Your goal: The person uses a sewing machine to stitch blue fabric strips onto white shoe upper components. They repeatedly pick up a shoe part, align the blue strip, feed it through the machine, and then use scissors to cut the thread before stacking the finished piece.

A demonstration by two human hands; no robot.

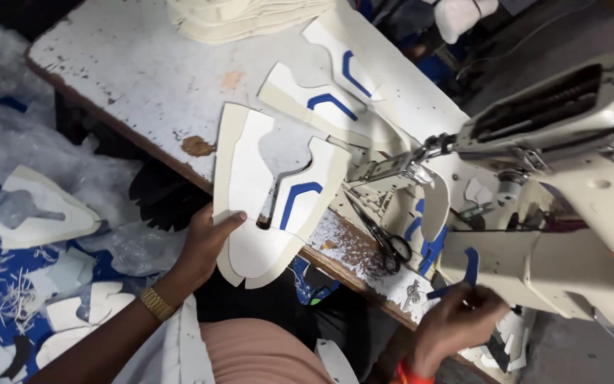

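Clearly we hold the cream shoe upper [264, 206] in our left hand [204, 245], thumb on top and fingers beneath its near edge, so that hand is clamped on it. The upper lies half on the counter [129, 78], just left of the sewing machine [570, 192], with its near end hanging over the counter's edge toward us. We judge it light, thin and floppy, a flat cut sheet that will sag or fold if lifted by one corner; a pinch at the broad white heel end, where we grip now, looks safest. Our right hand [456, 323], below the sewing machine, is pinched on a small blue strip [467, 270]. Scissors [385, 242] lie between the upper and the machine, near the counter's chipped edge. More cut uppers [328, 103] lie behind, left of the machine's head, leaving bare counter farther left.
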